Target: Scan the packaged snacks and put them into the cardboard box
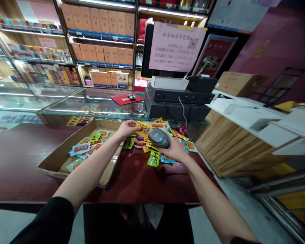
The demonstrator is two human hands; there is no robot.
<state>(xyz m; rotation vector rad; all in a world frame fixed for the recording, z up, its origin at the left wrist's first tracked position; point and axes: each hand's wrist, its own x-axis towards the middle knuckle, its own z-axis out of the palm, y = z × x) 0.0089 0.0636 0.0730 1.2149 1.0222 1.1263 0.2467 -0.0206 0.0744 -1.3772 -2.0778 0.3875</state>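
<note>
My left hand (127, 129) pinches a yellow snack packet (143, 127) by its left end, just above the table. In my right hand (176, 149) is a dark grey barcode scanner (158, 137) with a small blue light on top, its head close to that packet. Under and around the scanner lies a loose pile of snack packets, among them a green packet (154, 158) in front and an orange one (190, 145) at the right. Left of the pile, partly behind my left forearm, a shallow cardboard box (58, 152) holds several more packets.
Everything rests on a dark red table (147, 186). Behind it stand a glass counter (96, 101) with a computer mouse (131, 97) on a red mat (119, 97), a black cash drawer (178, 108) with cables, and a monitor covered by a pink notice (176, 47). A wooden cabinet (226, 139) borders the right.
</note>
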